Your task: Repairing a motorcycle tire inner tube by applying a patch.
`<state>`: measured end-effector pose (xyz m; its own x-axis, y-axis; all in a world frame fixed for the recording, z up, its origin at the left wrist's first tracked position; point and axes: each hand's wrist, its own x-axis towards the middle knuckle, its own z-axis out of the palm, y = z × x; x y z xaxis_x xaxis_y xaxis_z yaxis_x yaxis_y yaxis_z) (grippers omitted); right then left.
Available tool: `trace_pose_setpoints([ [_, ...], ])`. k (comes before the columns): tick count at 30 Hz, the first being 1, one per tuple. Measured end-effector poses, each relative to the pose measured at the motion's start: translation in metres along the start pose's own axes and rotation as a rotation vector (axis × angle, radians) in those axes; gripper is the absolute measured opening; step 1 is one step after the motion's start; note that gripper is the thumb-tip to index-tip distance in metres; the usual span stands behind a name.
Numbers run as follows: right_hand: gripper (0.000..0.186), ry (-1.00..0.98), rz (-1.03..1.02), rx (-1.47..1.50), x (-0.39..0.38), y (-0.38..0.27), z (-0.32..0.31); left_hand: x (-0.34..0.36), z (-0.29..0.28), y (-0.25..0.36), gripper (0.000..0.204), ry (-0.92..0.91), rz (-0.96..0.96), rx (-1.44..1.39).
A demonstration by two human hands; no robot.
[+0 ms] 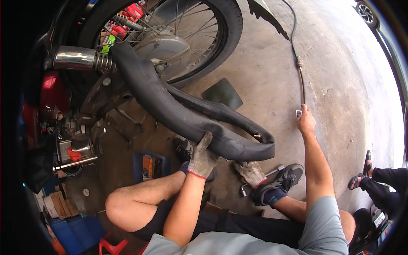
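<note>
My left hand (203, 160), in a grey-white work glove with a red cuff, is closed on a black rubber inner tube (170, 106). The tube looks partly inflated and folds back on itself at its right end. A brass-coloured valve stem (257, 136) sticks out near that fold, and a roughened oval patch (233, 148) shows below it. Out to the right, my bare right hand (306, 121) grips the end of an air hose (302, 80), apart from the tube. A small whitish piece shows beside its fingers. The tube's far end lies against the motorcycle wheel.
A spoked motorcycle wheel (231, 25) stands at the upper left beside a chrome shock absorber (75, 58). On the floor are a dark square sheet (222, 94), an empty glove (251, 172), a socket wrench (274, 171) and a blue tray (139, 163). Another person's sandalled foot (356, 181) is at right.
</note>
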<state>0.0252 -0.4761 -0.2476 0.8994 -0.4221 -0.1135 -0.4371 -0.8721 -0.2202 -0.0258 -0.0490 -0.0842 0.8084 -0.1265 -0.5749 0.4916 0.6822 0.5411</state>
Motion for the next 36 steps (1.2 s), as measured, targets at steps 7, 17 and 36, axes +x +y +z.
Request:
trace_pose_setpoints([
  [7, 0.03, -0.107, 0.075, -0.064, 0.01, 0.0, 0.004, -0.004, -0.012, -0.001, 0.046, -0.081, 0.007, -0.018],
  [17, 0.021, 0.004, 0.034, 0.271, 0.018, 0.007, -0.022, -0.022, -0.017, 0.003, 0.033, -0.091, 0.133, -0.128],
  [36, 0.015, -0.745, -0.397, 0.689, -0.17, -0.114, -0.311, -0.124, 0.109, -0.076, 0.032, -0.479, 0.051, 0.302],
])
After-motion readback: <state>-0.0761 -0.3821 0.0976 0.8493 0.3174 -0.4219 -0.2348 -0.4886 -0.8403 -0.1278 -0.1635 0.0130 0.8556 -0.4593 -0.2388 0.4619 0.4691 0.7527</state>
